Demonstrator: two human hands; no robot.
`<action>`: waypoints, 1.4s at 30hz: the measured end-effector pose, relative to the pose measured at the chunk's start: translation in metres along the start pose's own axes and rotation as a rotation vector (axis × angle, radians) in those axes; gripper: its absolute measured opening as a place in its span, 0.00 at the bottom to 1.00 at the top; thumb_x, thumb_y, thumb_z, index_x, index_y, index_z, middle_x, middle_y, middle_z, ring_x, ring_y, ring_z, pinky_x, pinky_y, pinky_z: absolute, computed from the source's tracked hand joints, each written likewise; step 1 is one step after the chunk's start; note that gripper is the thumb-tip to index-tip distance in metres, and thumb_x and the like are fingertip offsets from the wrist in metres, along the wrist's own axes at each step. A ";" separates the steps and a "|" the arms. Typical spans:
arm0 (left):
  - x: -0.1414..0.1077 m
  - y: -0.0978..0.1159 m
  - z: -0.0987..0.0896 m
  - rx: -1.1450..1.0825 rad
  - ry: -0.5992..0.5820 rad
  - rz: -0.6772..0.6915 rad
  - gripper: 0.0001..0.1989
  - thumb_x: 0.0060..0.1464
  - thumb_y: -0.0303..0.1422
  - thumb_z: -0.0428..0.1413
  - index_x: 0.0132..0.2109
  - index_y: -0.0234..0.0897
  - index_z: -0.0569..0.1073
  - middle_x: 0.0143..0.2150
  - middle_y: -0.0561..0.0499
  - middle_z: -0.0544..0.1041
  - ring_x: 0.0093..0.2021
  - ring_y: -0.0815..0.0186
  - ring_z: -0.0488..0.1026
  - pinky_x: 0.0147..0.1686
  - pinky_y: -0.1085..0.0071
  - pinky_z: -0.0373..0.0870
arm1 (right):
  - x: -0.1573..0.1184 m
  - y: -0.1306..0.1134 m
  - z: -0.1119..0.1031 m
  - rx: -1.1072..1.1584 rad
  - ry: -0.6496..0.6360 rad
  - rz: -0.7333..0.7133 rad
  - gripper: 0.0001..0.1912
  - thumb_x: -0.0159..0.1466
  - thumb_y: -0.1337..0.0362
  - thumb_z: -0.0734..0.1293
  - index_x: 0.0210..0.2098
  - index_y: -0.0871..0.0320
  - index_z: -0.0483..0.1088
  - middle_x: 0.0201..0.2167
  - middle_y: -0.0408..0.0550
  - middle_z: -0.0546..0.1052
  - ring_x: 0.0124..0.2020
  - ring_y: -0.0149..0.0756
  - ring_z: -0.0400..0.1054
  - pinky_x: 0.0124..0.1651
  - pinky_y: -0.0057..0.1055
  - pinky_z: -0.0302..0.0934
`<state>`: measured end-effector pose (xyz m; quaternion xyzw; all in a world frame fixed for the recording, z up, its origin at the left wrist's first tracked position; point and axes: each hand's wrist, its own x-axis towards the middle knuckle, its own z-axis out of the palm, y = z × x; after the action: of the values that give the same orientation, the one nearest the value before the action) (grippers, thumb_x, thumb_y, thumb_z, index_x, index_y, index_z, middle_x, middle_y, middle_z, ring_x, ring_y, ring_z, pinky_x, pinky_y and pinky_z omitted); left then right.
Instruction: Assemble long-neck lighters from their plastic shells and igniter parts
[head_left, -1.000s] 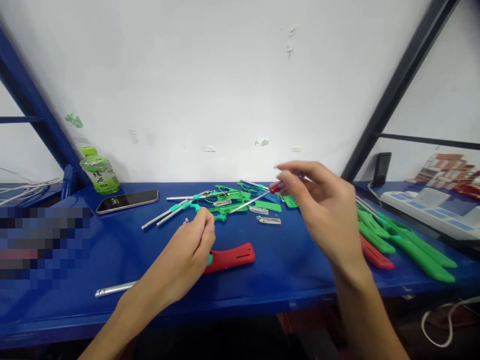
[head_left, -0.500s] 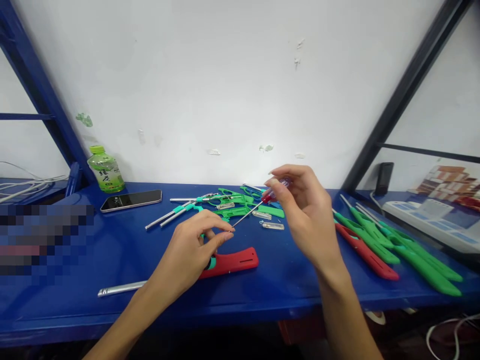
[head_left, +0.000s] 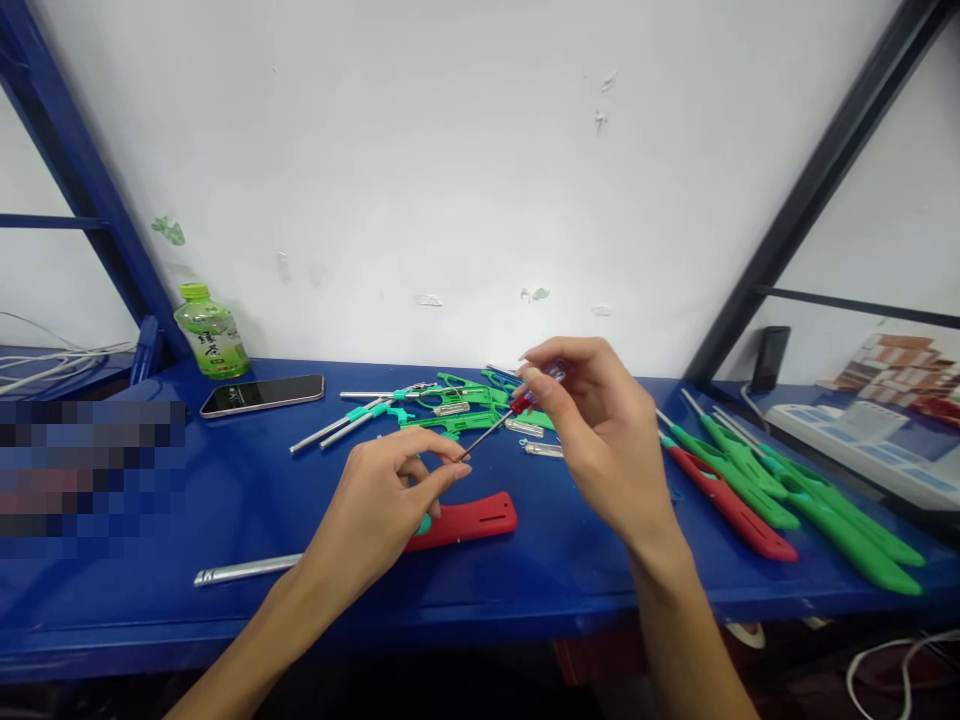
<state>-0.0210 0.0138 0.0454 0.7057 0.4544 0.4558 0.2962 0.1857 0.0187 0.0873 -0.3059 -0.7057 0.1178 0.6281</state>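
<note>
My right hand [head_left: 604, 435] grips the red and clear handle of a screwdriver [head_left: 487, 434], its thin shaft slanting down to the left. The fingertips of my left hand [head_left: 397, 485] are pinched at the shaft's tip; anything tiny between them is too small to make out. Beneath my left hand lies a red lighter [head_left: 472, 520] with a silver tube pointing left, partly hidden by the hand and wrist. Behind the hands are green lighter parts [head_left: 469, 422] with metal tubes, and small clear fuel tanks [head_left: 541, 449].
A black phone [head_left: 262, 395] and a green-capped bottle [head_left: 213, 338] stand at the left back of the blue table [head_left: 247, 500]. Several green lighters [head_left: 847, 520] and a red one [head_left: 731, 502] lie at the right. White wall behind, blue frame posts either side.
My right hand and the screwdriver have shifted slightly left, and the shaft's tip sits deeper between my left fingertips. My left hand has barely moved.
</note>
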 end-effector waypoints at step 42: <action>0.002 0.002 0.044 0.300 -0.121 0.241 0.10 0.60 0.20 0.60 0.39 0.42 0.77 0.39 0.55 0.82 0.41 0.61 0.78 0.41 0.67 0.70 | -0.001 -0.021 -0.028 -0.198 -0.371 -0.035 0.13 0.75 0.66 0.68 0.53 0.48 0.81 0.51 0.39 0.86 0.50 0.37 0.81 0.53 0.33 0.74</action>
<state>0.0205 0.0150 0.0296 0.8173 0.4107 0.3722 0.1577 0.2070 -0.0051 0.1031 -0.3269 -0.8227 0.0912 0.4561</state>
